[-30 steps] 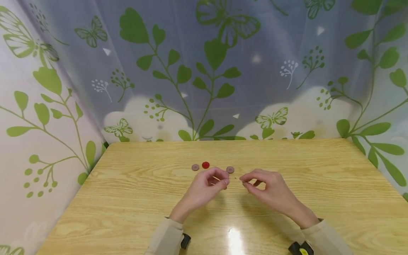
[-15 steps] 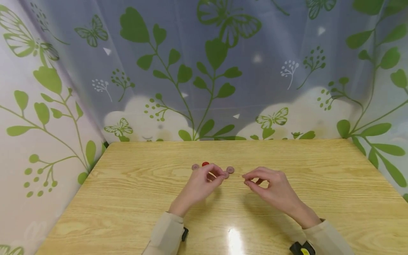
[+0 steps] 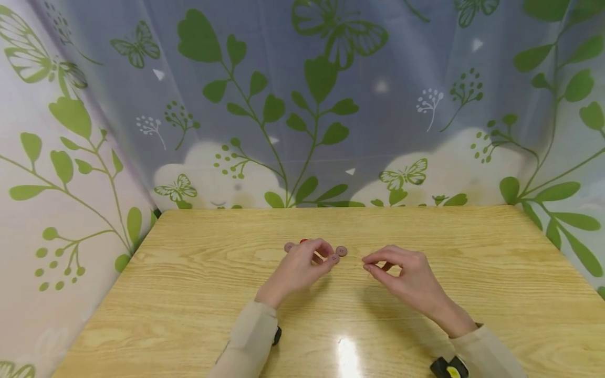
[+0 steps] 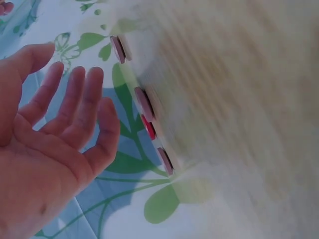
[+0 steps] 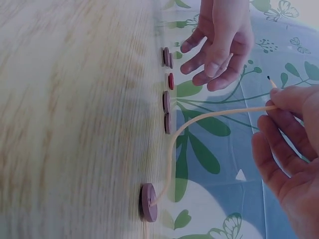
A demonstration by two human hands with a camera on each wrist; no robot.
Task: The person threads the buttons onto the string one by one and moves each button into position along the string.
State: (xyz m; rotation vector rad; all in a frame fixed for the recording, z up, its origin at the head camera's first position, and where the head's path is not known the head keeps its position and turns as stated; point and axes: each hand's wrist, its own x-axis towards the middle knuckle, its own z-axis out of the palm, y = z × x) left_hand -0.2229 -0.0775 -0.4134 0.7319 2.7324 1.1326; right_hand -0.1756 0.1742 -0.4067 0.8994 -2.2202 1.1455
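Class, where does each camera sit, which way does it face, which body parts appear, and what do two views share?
Head: worn on the head, facing forward and down at the table; left hand, right hand and sleeves show.
Left wrist: on that wrist, facing past the left hand to buttons; right hand at corner.
Right wrist: on that wrist, facing past the right hand holding a cord; left hand shows.
Shared: both wrist views show the red button.

The left hand (image 3: 299, 269) is extended toward the far edge of the desk (image 3: 212, 273), fingers loosely curved; the right hand (image 3: 408, 273) is held nearby, thumb and forefinger pinched together.
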